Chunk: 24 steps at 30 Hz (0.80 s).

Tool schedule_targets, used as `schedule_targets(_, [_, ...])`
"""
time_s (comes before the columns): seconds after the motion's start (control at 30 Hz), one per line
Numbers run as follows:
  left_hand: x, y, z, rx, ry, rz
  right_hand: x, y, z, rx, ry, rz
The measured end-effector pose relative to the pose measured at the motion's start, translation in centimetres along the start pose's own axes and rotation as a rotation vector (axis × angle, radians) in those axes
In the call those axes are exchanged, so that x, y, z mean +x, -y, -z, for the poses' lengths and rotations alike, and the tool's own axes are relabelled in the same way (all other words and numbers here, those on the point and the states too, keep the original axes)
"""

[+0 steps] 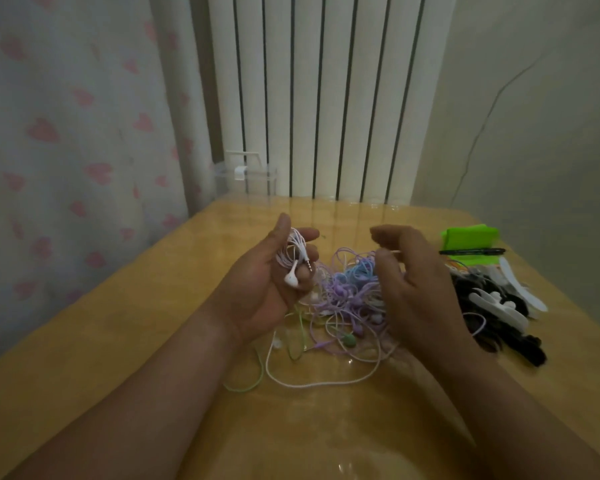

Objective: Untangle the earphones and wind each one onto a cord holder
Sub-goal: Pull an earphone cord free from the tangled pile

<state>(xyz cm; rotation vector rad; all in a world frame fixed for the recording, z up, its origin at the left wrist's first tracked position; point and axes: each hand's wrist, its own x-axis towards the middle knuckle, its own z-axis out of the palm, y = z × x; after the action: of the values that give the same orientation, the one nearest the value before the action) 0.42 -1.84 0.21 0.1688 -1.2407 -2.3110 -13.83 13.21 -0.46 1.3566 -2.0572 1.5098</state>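
Note:
My left hand is palm up above the table and holds a coiled white earphone; its jack and one earbud hang over my curled fingers. My right hand hovers to the right with fingers curled, pinching a thin white cord end near its fingertips. Between and under both hands lies a tangle of purple, blue, green and white earphones. White cord holders lie on a heap of black ones at the right, partly hidden by my right hand.
The wooden table is glossy. A green pouch and a black pen lie at the far right. A clear plastic box stands at the back edge before a white radiator. A curtain hangs on the left.

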Motion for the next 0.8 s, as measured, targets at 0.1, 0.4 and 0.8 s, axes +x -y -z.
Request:
schedule_targets(0.1, [-0.2, 0.3, -0.5, -0.070, 0.134, 0.016, -0.7, 1.2, -0.2, 0.234, 0.203, -0.063])
schedule_targets(0.4, [-0.1, 1.1, -1.0, 0.032, 0.057, -0.024, -1.2, 1.8, -1.1, 0.192, 0.226, -0.081])
schedule_targets(0.8, [-2.1, 4.2, -2.6, 0.248, 0.352, 0.384, 0.8, -1.8, 1.5, 0.229, -0.133, -0.278])
